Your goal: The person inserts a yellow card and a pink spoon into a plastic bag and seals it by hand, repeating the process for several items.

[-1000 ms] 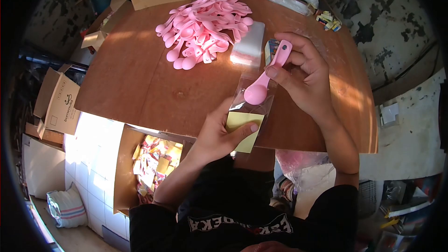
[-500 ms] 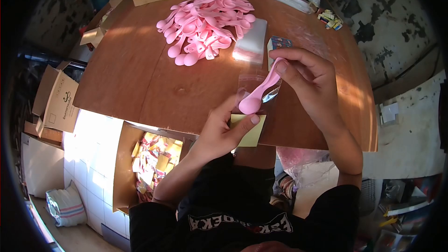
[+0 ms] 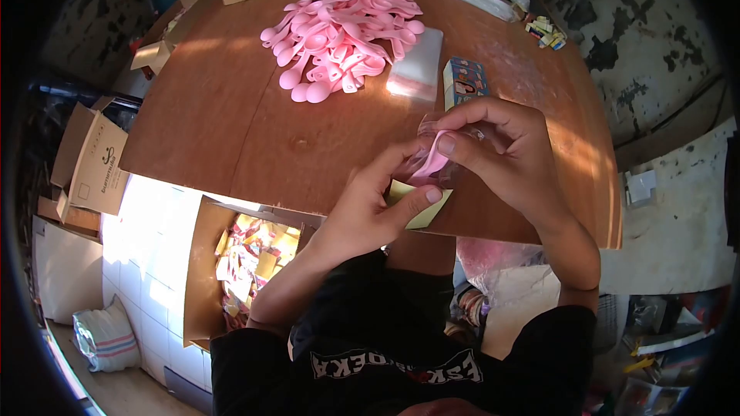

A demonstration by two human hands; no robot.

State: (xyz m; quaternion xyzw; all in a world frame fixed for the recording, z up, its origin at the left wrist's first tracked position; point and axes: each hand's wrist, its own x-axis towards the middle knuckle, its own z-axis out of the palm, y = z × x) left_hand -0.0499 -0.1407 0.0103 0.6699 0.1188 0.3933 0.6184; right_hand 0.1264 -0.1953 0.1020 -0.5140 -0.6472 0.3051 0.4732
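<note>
My left hand (image 3: 358,212) pinches a small clear plastic bag (image 3: 426,125) and a pale yellow card (image 3: 420,214) between thumb and fingers, close over the table's near edge. Between finger and thumb, my right hand (image 3: 512,158) grips the handle of a pink plastic spoon (image 3: 436,156). The spoon's lower end is down among the folds of the bag, its bowl mostly hidden. Beyond the hands lie a stack of printed cards (image 3: 466,81) and a stack of flat clear bags (image 3: 417,65). A large heap of pink spoons (image 3: 339,38) rests farther back.
The brown wooden table (image 3: 208,115) curves around in front of me. Below its near edge, an open cardboard box (image 3: 202,277) holds many yellow and red packets (image 3: 258,262). Another carton (image 3: 100,162) stands at left. Small boxes (image 3: 546,32) lie at the far right.
My right hand has lowered the spoon into the bag, so its bowl no longer shows plainly. The hands are closer together, and the yellow card has tilted.
</note>
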